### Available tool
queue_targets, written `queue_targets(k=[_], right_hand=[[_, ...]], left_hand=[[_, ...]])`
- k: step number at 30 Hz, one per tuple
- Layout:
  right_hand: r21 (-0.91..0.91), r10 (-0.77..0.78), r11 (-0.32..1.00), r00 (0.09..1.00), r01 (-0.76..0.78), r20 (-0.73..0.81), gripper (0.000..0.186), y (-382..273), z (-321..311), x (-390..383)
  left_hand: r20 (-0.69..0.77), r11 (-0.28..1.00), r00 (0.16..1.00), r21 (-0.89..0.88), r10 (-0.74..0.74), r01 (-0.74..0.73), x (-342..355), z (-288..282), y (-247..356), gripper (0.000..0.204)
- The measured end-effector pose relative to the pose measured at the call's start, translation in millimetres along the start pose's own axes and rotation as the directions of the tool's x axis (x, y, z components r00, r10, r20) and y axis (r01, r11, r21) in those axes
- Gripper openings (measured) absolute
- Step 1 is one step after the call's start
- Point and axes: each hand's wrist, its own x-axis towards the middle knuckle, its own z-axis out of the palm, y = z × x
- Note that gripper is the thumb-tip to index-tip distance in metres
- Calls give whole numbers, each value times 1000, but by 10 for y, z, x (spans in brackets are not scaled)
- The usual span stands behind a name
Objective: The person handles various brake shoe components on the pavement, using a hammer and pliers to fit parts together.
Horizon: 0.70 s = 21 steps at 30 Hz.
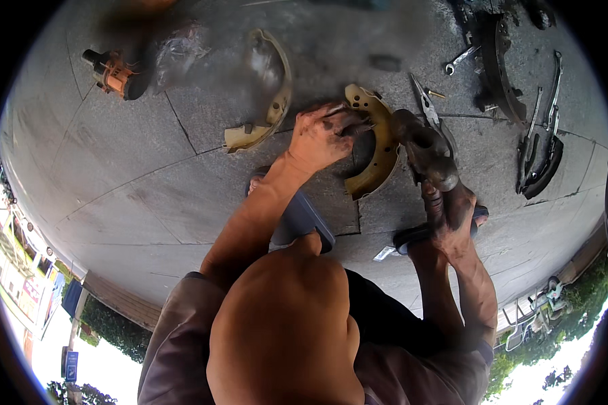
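grey jointed paving [125, 185] spreads beneath the yellow brake shoe [386, 145], greenery [115, 331] beyond.

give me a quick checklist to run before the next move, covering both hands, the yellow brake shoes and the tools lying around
1. Dark metal piece gripped by the right hand: ok.
2. Nearer yellow brake shoe firmly held: cannot tell; the left hand has its fingers at the inner edge.
3. Other yellow brake shoe apart from the nearer one: ok.
4. Needle-nose pliers fully in sight: not ok; the dark metal piece partly covers them.
5. Wrench apart from both hands: ok.
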Motion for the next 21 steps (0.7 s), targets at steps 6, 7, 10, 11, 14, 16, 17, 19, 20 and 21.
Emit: queue_targets(k=[6,7,10,11,14,16,17,19,20,21], right_hand=[[-32,67,997,998,-67,-3,45,72,398,-50],[-42,42,998,999,-43,-21,45,77,416,-54],[-24,-9,1000,998,7,-56,44,66,456,-85],[-11,4,1000,998,-5,-67,42,62,439,-94],[-169,-28,985,999,20,-44,40,75,491,-64],[-174,-1,985,1000,-4,-29,39,75,505,-53],[-164,-26,986,999,18,-44,38,81,511,-61],[-142,-73,988,994,62,-75,38,95,524,-84],[-116,-101,989,991,91,-91,38,95,519,-100],[-90,-128,989,986,119,-108,38,96,513,-122]], left_hand=[[0,992,992,9,-125,125,8,-100,176,32],[18,989,989,1,-146,146,23,-102,193,32],[94,979,978,-63,-186,192,47,-119,187,31],[68,981,982,-66,-175,180,55,-123,195,32],[-11,991,993,-62,-121,120,59,-147,183,34],[37,990,991,-35,-132,133,71,-168,192,33],[61,990,989,-19,-138,139,83,-194,203,33],[35,990,990,-29,-134,135,85,-180,221,32],[22,991,991,-32,-132,133,88,-174,228,31],[13,992,993,-39,-119,119,90,-173,227,31]])
